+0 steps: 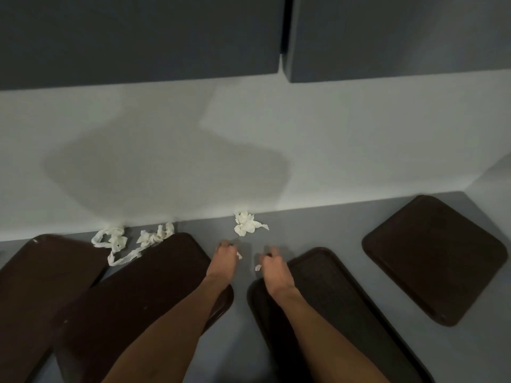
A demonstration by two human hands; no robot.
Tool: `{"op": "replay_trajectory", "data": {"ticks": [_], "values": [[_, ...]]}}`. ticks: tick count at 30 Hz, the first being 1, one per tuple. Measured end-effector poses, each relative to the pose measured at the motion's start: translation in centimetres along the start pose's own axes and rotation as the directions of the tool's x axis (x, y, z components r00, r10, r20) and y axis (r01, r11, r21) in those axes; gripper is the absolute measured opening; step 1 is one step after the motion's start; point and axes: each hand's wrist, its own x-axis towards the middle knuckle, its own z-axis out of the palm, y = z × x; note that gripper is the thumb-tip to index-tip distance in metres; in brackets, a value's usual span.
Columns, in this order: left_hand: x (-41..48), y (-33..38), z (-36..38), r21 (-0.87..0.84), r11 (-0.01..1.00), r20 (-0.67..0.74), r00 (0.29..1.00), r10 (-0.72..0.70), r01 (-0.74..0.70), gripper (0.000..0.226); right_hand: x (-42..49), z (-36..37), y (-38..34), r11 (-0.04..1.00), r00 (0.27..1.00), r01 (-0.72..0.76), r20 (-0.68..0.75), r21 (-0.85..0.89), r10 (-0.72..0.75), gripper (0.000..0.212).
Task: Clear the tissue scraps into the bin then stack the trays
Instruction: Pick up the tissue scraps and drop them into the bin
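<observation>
Pinched a scrap [239, 255] in left hand [223, 261], another in right hand [272, 268], over tabletop [243, 341]; likely gathering a handful before binning.

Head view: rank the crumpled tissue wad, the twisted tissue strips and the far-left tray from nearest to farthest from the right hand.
From the right hand:
1. the crumpled tissue wad, just ahead and slightly left, by the wall.
2. the twisted tissue strips, off to the left, beyond the left hand.
3. the far-left tray, at the left edge of the view.
</observation>
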Motion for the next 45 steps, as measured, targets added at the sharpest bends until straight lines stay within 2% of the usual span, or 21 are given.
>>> {"op": "replay_trajectory", "data": {"ticks": [3,9,13,16,20,23,26,30,34,41,45], "values": [[-0.8,-0.2,0.6,-0.035,0.999,-0.023,1.000,0.001,-0.002,0.033,0.0,0.1,-0.3,0.999,1.000,-0.016,-0.014,0.044,0.016,0.038],[-3.9,1.5,-2.5,-0.216,0.976,-0.085,0.996,0.015,-0.033,0.014,0.6,-0.7,-0.6,1.000,0.997,-0.007,-0.077,0.025,0.009,0.036],[-6.7,2.0,-4.2,-0.289,0.956,-0.136,0.991,0.014,-0.054,0.020,0.7,-1.7,-0.1,0.999,0.993,0.025,-0.113,0.047,-0.020,0.035],[-8.7,2.1,-5.1,-0.312,0.946,-0.184,0.983,0.026,-0.083,0.025,-0.2,-2.6,0.2,0.989,0.994,0.019,-0.105,0.144,-0.004,0.026],[-11.9,3.6,-6.0,-0.358,0.930,-0.224,0.975,0.002,-0.084,0.026,-4.4,-3.8,1.0,0.947,0.974,0.086,-0.224,0.308,-0.015,0.031],[-14.9,5.8,-6.3,-0.368,0.925,-0.250,0.968,-0.006,-0.090,0.021,-9.1,-4.9,1.6,0.908,0.951,0.100,-0.307,0.406,0.033,0.028],[-18.3,7.9,-5.9,-0.379,0.914,-0.253,0.966,0.051,-0.147,0.018,-14.7,-5.8,2.1,0.879,0.932,0.092,-0.352,0.469,0.090,0.025],[-23.3,10.8,-4.5,-0.454,0.873,-0.195,0.976,0.096,-0.176,0.023,-22.8,-5.9,2.9,0.844,0.917,0.054,-0.360,0.534,0.169,0.023],[-27.5,13.8,-2.0,-0.418,0.872,-0.165,0.965,0.204,-0.255,0.018,-30.5,-5.3,4.8,0.835,0.882,0.027,-0.407,0.550,0.239,0.013],[-33.4,20.8,3.0,-0.491,0.803,-0.073,0.934,0.349,-0.338,0.024,-41.4,-4.2,11.1,0.765,0.778,-0.161,-0.397,0.623,0.487,0.012],[-35.5,26.6,6.0,-0.506,0.780,-0.024,0.910,0.413,-0.367,0.033,-47.0,-4.4,16.7,0.715,0.682,-0.222,-0.419,0.663,0.599,0.012]]}}
